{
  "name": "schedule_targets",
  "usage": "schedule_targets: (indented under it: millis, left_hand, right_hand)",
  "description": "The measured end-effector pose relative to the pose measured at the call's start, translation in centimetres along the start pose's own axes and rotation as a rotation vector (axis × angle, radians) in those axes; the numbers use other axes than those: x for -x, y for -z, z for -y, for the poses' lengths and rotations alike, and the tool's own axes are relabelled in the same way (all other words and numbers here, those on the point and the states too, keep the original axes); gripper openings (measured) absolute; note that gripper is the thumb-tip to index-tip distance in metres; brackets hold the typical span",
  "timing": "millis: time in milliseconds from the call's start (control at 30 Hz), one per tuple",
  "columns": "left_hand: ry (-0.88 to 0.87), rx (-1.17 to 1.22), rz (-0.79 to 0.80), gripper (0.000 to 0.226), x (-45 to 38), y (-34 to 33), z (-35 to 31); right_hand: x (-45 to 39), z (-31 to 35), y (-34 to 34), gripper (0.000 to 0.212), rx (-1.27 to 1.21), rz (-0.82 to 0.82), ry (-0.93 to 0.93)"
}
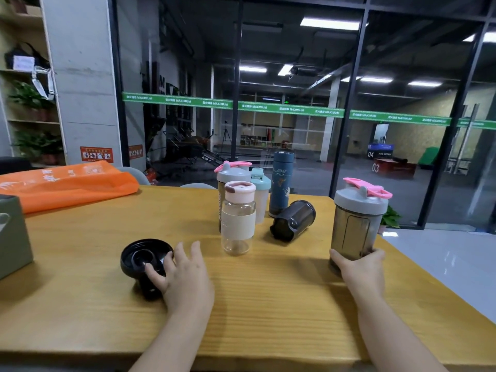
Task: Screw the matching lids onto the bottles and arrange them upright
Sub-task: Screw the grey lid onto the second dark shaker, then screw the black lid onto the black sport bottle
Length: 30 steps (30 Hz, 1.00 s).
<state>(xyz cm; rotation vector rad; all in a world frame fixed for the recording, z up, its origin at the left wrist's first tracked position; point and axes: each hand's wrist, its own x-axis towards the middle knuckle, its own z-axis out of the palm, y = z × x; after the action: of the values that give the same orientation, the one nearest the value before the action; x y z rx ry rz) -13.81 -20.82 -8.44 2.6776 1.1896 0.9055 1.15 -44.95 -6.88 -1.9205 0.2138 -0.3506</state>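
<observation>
I see my right hand [358,267] gripping the smoky grey-lidded shaker bottle [355,224] upright, while my left hand [179,275] holds the round black lid [145,260] on the wooden table [268,304]

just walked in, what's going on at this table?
A person is capping bottles on a wooden table. The left hand grips a black lid near the table's left side. The right hand holds the base of an upright smoky shaker, already capped with a grey and pink lid. A dark lidless bottle lies on its side mid-table. Behind it, four capped bottles stand upright in a cluster.
</observation>
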Motion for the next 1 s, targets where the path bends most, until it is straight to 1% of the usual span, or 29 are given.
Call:
schedule_targets:
  millis: [167,300,367,433,533,600,633,667,733,767,833,900,933,967,1000]
  left_hand:
    - [-0.039,0.024,-0.024,0.065,-0.1,-0.1,0.1]
    - [-0.057,0.175,-0.012,0.066,-0.4,-0.1,0.2]
    - [-0.071,0.248,-0.032,0.066,-0.4,-0.2,0.0]
    - [-0.117,0.310,-0.039,0.066,-0.5,-0.4,-0.2]
    - [-0.217,0.361,-0.029,0.065,-0.4,-0.6,-0.6]
    - [-0.296,0.402,-0.049,0.064,-0.2,-0.8,-0.7]
    - [-0.318,0.421,-0.042,0.063,0.0,-0.8,-0.8]
    - [-0.329,0.441,-0.014,0.061,0.0,-0.8,-0.8]
    - [-0.391,0.474,0.026,0.056,0.2,-0.8,-0.7]
    - [-0.428,0.500,0.029,0.052,0.2,-0.9,-0.6]
    - [-0.480,0.564,0.039,0.040,0.2,-0.8,-0.4]
    - [-0.491,0.634,0.033,0.031,0.2,-0.6,-0.5]
    - [-0.476,0.654,-0.009,0.026,0.2,-0.5,-0.5]
    - [-0.453,0.671,-0.056,0.023,0.2,-0.5,-0.6]
    - [-0.406,0.678,-0.097,0.027,0.2,-0.3,-0.6]
  right_hand:
    - [-0.2,0.0,0.0,0.077,-0.021,0.014,0.011]
    - [-0.3,-0.2,0.1,0.081,-0.042,0.028,0.029]
    - [-0.4,-0.3,0.1,0.084,-0.054,0.036,0.040]
    - [-0.5,-0.4,0.1,0.087,-0.056,0.042,0.048]
    - [-0.4,-0.7,-0.2,0.101,-0.078,0.039,0.077]
    - [-0.1,-0.7,-0.4,0.114,-0.082,-0.016,0.094]
    - [0.1,-0.6,-0.3,0.115,-0.055,-0.067,0.106]
    - [0.4,-0.4,-0.2,0.111,-0.013,-0.131,0.114]
    - [1.2,-0.1,0.1,0.095,0.077,-0.254,0.145]
    - [1.5,0.1,0.2,0.086,0.102,-0.299,0.192]
    - [1.9,0.0,0.2,0.067,0.091,-0.340,0.373]
    - [2.2,0.0,0.0,0.049,0.050,-0.308,0.598]
    - [2.3,0.1,-0.2,0.044,0.038,-0.271,0.695]
    - [2.5,0.2,-0.6,0.041,0.042,-0.229,0.775]
    - [2.7,0.2,-1.0,0.040,0.058,-0.194,0.839]
